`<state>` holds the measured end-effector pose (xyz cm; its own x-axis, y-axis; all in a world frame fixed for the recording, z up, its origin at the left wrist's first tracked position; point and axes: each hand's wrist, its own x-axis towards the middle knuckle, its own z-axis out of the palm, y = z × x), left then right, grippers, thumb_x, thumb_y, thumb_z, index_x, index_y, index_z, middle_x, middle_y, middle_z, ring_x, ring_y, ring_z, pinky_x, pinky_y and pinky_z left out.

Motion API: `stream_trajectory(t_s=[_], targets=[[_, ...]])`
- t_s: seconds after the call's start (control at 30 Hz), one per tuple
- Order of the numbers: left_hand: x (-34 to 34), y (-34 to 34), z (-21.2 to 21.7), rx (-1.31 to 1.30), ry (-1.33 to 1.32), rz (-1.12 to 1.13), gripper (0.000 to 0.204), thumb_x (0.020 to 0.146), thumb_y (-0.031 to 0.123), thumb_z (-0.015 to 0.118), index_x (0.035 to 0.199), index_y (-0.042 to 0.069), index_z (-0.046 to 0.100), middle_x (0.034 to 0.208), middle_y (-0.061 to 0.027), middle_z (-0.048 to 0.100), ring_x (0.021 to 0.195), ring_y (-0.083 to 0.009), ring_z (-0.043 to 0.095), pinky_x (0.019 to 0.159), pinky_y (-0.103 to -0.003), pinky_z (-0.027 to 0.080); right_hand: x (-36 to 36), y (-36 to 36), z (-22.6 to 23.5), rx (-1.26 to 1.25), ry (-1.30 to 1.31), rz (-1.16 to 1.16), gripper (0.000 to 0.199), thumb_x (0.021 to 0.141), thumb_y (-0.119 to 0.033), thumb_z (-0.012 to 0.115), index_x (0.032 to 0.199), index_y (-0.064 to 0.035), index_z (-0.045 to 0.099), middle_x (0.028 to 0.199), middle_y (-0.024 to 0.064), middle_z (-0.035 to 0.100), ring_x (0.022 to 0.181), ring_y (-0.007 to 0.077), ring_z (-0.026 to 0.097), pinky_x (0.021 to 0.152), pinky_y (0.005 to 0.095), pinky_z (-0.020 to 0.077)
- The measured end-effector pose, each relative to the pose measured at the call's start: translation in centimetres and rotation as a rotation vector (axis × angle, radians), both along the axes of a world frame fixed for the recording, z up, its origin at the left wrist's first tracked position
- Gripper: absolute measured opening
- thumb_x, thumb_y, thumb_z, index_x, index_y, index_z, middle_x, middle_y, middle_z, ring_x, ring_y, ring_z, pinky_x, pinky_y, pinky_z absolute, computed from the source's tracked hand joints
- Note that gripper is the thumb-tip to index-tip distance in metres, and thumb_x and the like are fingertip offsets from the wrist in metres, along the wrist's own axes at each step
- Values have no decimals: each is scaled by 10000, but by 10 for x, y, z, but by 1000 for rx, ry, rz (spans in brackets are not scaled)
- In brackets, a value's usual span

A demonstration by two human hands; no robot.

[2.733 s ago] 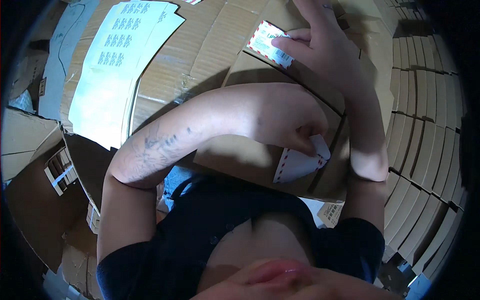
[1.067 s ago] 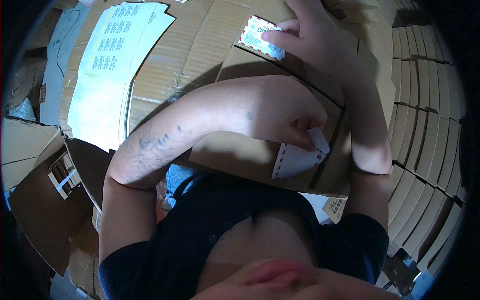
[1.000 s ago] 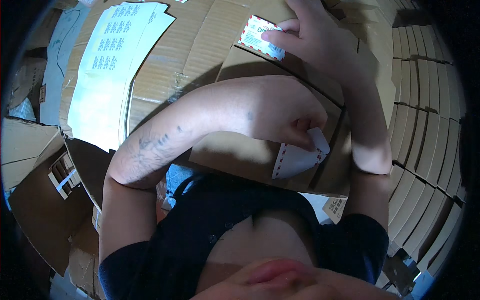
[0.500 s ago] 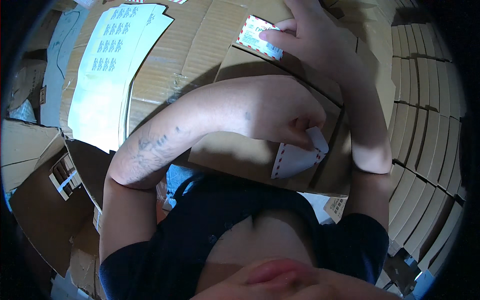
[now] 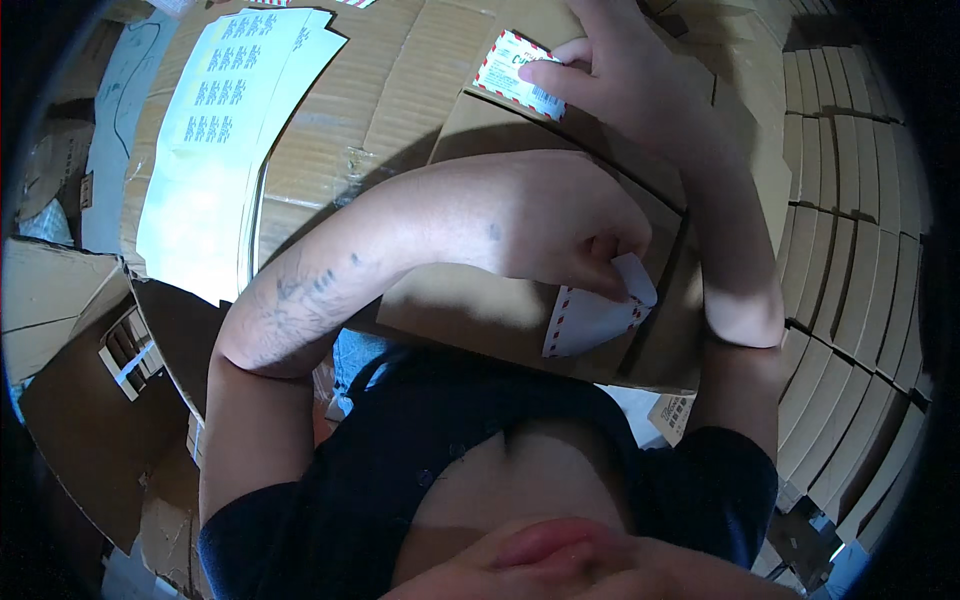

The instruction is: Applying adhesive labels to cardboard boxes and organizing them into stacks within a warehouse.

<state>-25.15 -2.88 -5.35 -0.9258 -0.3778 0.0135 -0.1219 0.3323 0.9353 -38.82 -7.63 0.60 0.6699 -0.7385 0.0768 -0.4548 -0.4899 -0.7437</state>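
A closed brown cardboard box (image 5: 480, 310) lies in front of me, a dark gap running between its panels. My left hand (image 5: 590, 225) is bent over its near part, fingers pinched on a white label (image 5: 590, 325) with a red-and-dark striped edge. That label is curled at its upper corner and its plain face shows. At the box's far left corner is a second label (image 5: 510, 80), printed, with a red striped border. The thumb of my right hand (image 5: 635, 85) presses on its right end; the other fingers are partly hidden.
Printed white sheets (image 5: 200, 190) are stacked on the cardboard-covered table (image 5: 390, 70) at left. Flat brown boxes (image 5: 840, 240) stand in tight rows along the right. An open carton (image 5: 80, 430) is at lower left. More striped labels lie at the far edge.
Both hands and both labels stay in practically the same place. The printing on the far label looks slightly different by my right thumb.
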Motion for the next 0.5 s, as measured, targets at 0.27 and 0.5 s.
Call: stream_trajectory(t_s=[0.27,0.5], targets=[[0,1,2,-23,-4,-6,200,882,235,704,938,45,674,763,-110,660,738,-212,675,651,-330,519,1,-3,5,58,6,2,906,842,29,546,1589,-183,79,1499,381,-289,1444,387,-198,860,313,505],[-1,1,-1,-24,7,-6,201,886,234,701,940,42,676,770,-113,664,739,-213,673,651,-329,518,2,6,3,-22,2,-28,888,849,47,530,1588,-178,92,1520,376,-249,1454,405,-156,857,303,492]])
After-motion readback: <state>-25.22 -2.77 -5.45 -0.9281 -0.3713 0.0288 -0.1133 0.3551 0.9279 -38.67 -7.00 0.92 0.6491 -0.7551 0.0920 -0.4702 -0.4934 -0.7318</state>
